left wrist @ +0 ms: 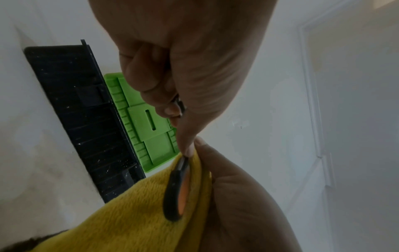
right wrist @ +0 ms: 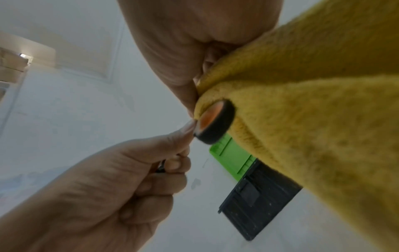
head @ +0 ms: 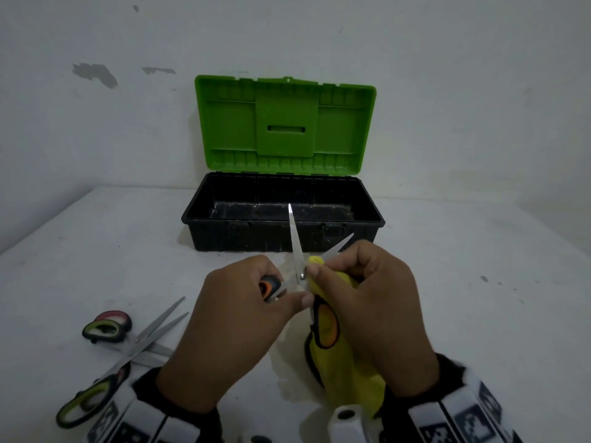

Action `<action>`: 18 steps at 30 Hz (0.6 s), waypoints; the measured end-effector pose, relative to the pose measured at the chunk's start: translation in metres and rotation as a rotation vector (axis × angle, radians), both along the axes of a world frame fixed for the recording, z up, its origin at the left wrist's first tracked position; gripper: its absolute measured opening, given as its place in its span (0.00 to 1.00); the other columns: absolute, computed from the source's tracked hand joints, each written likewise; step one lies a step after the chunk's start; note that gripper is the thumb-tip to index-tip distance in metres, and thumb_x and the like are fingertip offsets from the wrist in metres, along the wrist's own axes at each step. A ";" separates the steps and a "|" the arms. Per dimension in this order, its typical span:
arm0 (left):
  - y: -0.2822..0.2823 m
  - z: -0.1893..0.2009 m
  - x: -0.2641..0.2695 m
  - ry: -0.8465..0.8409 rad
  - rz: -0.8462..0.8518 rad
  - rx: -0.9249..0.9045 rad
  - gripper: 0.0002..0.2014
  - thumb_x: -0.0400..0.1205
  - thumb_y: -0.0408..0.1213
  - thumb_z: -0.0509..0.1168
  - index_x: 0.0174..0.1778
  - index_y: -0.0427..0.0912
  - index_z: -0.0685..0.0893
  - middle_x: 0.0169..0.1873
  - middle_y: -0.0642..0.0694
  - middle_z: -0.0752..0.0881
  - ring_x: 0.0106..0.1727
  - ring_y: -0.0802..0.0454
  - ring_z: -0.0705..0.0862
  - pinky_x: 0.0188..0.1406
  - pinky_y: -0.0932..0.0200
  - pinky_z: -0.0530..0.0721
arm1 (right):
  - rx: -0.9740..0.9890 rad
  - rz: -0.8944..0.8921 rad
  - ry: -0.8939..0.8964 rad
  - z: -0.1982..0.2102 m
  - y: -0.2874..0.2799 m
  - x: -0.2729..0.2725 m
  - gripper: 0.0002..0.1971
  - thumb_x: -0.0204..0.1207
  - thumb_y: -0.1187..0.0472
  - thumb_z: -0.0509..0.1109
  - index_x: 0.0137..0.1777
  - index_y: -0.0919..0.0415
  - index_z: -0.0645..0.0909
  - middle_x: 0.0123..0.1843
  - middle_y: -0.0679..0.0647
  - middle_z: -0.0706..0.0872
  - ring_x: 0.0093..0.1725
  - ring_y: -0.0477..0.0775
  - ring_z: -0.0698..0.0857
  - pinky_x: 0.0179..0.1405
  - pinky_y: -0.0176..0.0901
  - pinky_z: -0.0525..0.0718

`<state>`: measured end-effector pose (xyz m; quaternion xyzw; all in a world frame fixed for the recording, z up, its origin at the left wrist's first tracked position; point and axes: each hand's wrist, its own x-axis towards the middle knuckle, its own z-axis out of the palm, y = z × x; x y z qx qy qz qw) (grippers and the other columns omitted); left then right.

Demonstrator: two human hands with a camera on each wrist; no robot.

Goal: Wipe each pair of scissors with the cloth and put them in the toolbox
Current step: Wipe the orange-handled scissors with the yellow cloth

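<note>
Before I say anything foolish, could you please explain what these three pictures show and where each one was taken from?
There is no machine here: a person works with bare hands and wears three cameras. The large picture comes from the head, looking down. The other two come from the wrists, looking along the fingers, so they appear tilted. The left hand grips one handle of an open pair of orange-handled scissors, while the right hand pinches a yellow cloth round one blade. On the white table stands a black toolbox with its green lid raised; no scissors show inside. At the left lie more scissors, crossed.
</note>
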<state>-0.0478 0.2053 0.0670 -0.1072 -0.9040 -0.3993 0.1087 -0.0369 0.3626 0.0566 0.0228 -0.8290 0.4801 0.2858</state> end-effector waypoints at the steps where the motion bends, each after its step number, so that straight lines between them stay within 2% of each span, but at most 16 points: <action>1: -0.001 0.000 0.000 0.006 -0.003 0.011 0.17 0.66 0.61 0.75 0.33 0.54 0.78 0.26 0.53 0.79 0.27 0.60 0.75 0.25 0.72 0.72 | -0.019 -0.027 0.005 0.001 0.003 -0.002 0.09 0.70 0.55 0.80 0.35 0.53 0.83 0.31 0.44 0.86 0.34 0.43 0.86 0.30 0.27 0.81; 4: 0.000 -0.001 0.001 0.025 -0.008 0.049 0.17 0.66 0.60 0.75 0.31 0.53 0.78 0.25 0.53 0.78 0.26 0.60 0.74 0.27 0.77 0.72 | -0.053 -0.106 0.012 0.003 0.010 -0.005 0.10 0.69 0.53 0.81 0.34 0.53 0.82 0.31 0.44 0.86 0.34 0.42 0.85 0.29 0.27 0.80; 8: -0.002 0.000 -0.001 0.016 -0.020 0.032 0.17 0.66 0.60 0.75 0.32 0.52 0.79 0.26 0.53 0.78 0.27 0.59 0.74 0.25 0.71 0.73 | -0.016 -0.026 -0.007 0.001 0.001 0.001 0.11 0.70 0.54 0.81 0.33 0.52 0.81 0.30 0.46 0.85 0.31 0.44 0.84 0.27 0.29 0.80; 12: -0.004 -0.001 -0.001 0.048 -0.030 0.066 0.17 0.65 0.59 0.76 0.31 0.51 0.80 0.24 0.52 0.78 0.25 0.59 0.74 0.32 0.75 0.75 | -0.066 -0.123 0.002 0.005 0.012 -0.007 0.11 0.69 0.52 0.81 0.34 0.53 0.82 0.31 0.45 0.86 0.33 0.43 0.85 0.29 0.29 0.81; 16: -0.008 -0.003 -0.002 0.031 -0.031 0.054 0.17 0.65 0.60 0.76 0.32 0.52 0.80 0.26 0.51 0.79 0.26 0.60 0.76 0.30 0.76 0.75 | -0.031 -0.040 -0.014 0.004 0.004 -0.002 0.12 0.70 0.53 0.81 0.33 0.53 0.81 0.30 0.47 0.86 0.32 0.46 0.84 0.27 0.31 0.81; 18: -0.010 -0.004 -0.003 0.037 -0.039 0.069 0.17 0.64 0.59 0.76 0.31 0.52 0.80 0.24 0.52 0.78 0.26 0.62 0.77 0.28 0.76 0.75 | -0.057 -0.075 -0.010 0.004 0.008 -0.005 0.12 0.69 0.52 0.81 0.33 0.54 0.81 0.30 0.47 0.86 0.32 0.45 0.85 0.27 0.32 0.81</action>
